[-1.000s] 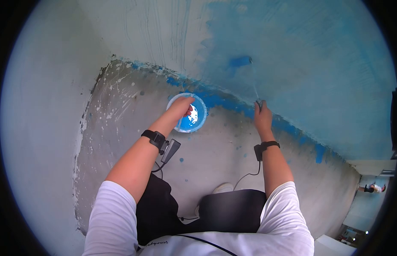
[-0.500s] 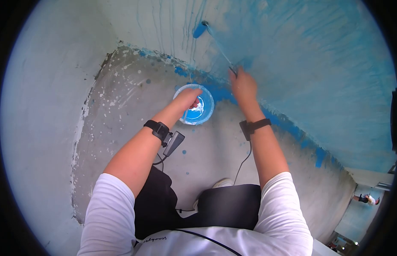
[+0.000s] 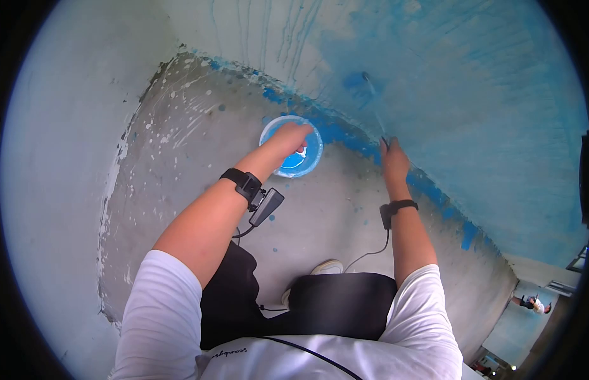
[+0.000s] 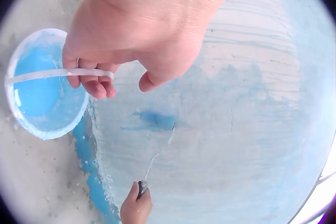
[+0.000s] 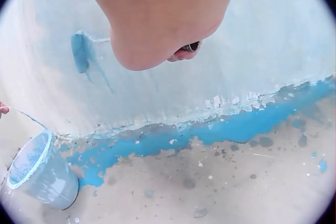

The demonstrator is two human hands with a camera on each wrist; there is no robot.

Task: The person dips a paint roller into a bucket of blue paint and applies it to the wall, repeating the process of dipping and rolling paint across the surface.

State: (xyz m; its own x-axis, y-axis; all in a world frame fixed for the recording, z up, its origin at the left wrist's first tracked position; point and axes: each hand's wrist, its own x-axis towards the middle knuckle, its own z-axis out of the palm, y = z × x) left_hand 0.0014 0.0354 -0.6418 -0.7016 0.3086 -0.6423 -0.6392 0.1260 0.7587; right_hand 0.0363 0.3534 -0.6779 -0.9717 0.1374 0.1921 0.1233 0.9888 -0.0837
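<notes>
The left hand (image 3: 292, 138) is above a white bucket (image 5: 58, 184) of blue paint, its fingers curled under the thin white handle (image 4: 47, 73). The bucket is at the foot of the wall, paint smeared round its rim. Off to the right, the right hand (image 3: 396, 163) grips the handle of a paint roller (image 5: 80, 53). The blue roller sleeve lies against the painted wall (image 3: 472, 120), up and left of that hand in the head view. In the right wrist view the hand itself hides most of the roller's handle.
Spilled blue paint (image 5: 236, 128) runs along the floor beside the wall. Paint drips (image 3: 294, 31) streak the whiter wall section. A plain wall (image 3: 66, 158) rises at left. A cable (image 3: 370, 252) hangs from the right wrist near a shoe (image 3: 327, 266). Another person (image 3: 534, 304) is far off at right.
The right hand first swept the roller left to the drip streaks, then brought it back right onto the blue area. The left hand keeps its hold on the bucket handle; the head view shifted slightly.
</notes>
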